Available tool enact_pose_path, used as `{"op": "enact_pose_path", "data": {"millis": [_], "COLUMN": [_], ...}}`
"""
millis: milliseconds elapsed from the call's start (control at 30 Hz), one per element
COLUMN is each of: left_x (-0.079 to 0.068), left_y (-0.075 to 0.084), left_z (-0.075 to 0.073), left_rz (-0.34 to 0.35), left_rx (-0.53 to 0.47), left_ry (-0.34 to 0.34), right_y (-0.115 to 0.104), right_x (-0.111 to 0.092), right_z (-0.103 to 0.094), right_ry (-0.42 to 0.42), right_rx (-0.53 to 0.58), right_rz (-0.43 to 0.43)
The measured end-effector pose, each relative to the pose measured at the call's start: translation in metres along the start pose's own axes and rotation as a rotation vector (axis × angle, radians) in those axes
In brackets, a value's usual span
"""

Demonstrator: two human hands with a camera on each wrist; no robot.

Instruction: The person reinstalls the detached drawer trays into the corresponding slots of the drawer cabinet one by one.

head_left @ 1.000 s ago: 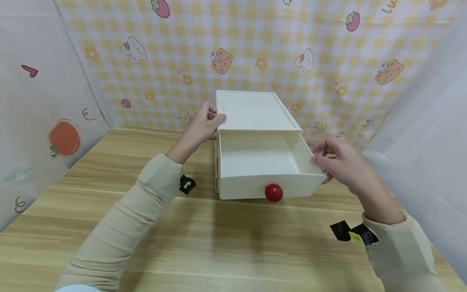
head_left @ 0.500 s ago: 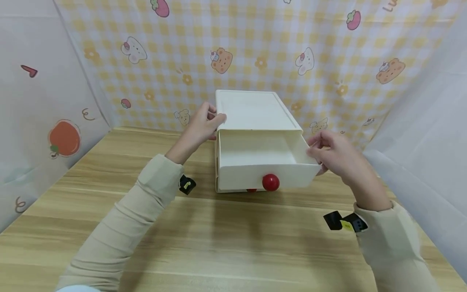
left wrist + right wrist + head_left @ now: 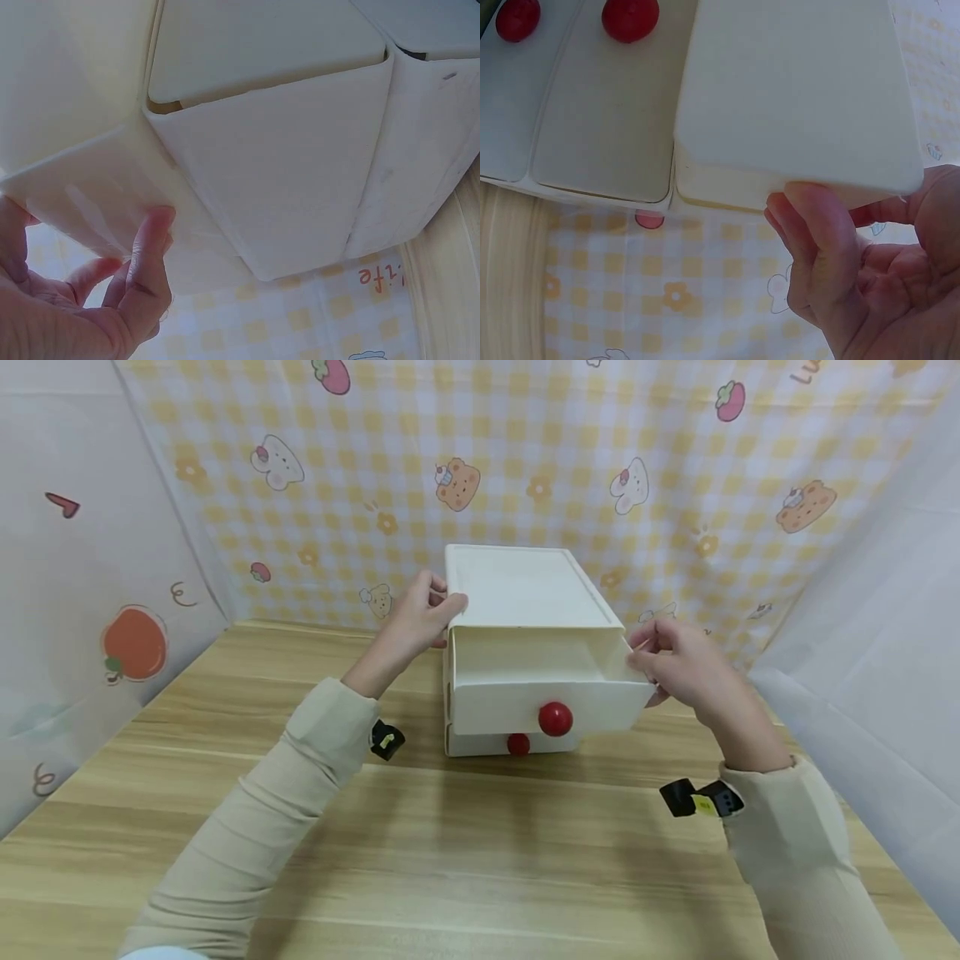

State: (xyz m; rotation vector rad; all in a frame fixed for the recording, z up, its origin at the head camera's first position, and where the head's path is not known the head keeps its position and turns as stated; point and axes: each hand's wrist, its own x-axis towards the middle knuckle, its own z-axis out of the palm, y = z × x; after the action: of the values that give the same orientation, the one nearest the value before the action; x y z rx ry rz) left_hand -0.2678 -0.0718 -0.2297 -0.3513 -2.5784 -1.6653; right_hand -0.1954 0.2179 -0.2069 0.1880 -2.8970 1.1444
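Note:
A white drawer cabinet [image 3: 528,587] stands on the table with its top drawer [image 3: 495,710] pulled partway out; the inside that shows is bare. A round red knob [image 3: 556,719] sits on that drawer's front, and a second red knob [image 3: 518,744] shows below. My left hand [image 3: 417,625] grips the cabinet's upper left edge, thumb on top, fingers down the side. At the drawer's right wall, my right hand [image 3: 684,665] pinches it near the front corner. The right wrist view has its fingertips [image 3: 817,202] against the drawer, and two lower drawer fronts with red knobs [image 3: 630,16].
A wood-grain table [image 3: 480,860] spreads out in front of the cabinet. Close behind hangs a yellow checked cloth [image 3: 525,443] with cartoon prints. White cloth walls [image 3: 67,577] close off both sides.
The top drawer has slid back toward the cabinet, my right hand moving with it, inward and away from me. The lower red knob has come into view. My left hand stays in place.

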Motion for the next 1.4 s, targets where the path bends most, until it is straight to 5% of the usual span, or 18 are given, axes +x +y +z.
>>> {"op": "enact_pose_path", "data": {"millis": [500, 700, 933, 1067, 1400], "left_x": [0.002, 0.002, 0.003, 0.002, 0.002], "left_y": [-0.002, -0.002, -0.002, -0.002, -0.003], "left_z": [0.002, 0.003, 0.003, 0.002, 0.001], "left_rz": [-0.005, -0.004, -0.013, -0.013, -0.02], "left_rx": [0.013, 0.011, 0.006, 0.004, -0.01], "left_ry": [0.012, 0.011, 0.012, 0.011, 0.005], "right_y": [0.003, 0.003, -0.016, -0.028, -0.033], "right_x": [-0.001, -0.011, -0.031, -0.039, -0.04], "right_z": [-0.002, -0.004, -0.001, 0.008, 0.033], "right_ry": [-0.008, 0.101, 0.297, 0.278, 0.248], "right_rx": [0.009, -0.028, -0.253, -0.348, -0.48], "right_rz": [-0.009, -0.081, -0.371, -0.567, -0.837]}}
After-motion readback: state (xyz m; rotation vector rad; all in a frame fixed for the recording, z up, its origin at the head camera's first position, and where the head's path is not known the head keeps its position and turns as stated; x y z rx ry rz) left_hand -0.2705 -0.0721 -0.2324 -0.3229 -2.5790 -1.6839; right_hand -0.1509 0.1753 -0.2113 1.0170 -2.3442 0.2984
